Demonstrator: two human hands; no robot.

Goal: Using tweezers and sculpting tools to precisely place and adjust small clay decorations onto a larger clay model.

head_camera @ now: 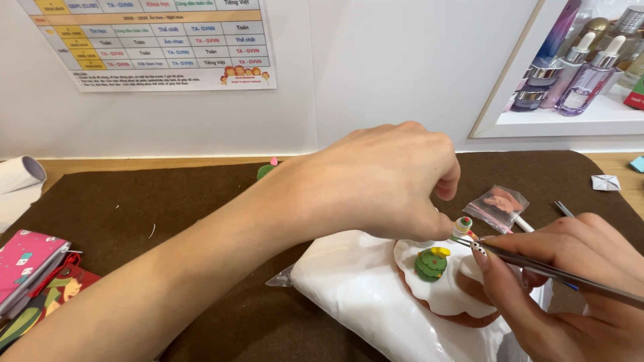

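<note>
The left hand pinches a tiny candle over a frosted cookie; the right hand grips tweezers. Small clear packet behind; colourful timetable on wall.

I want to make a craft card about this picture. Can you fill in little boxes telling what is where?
Left hand: reaches over the cookie-shaped craft piece, fingertip by a tiny striped charm
Right hand: holds metal tweezers, tips at the charm
Craft piece: white icing with a green tree decoration
Underneath: white bag on a brown mat
Nearby: small plastic packet, pink pouch
</note>
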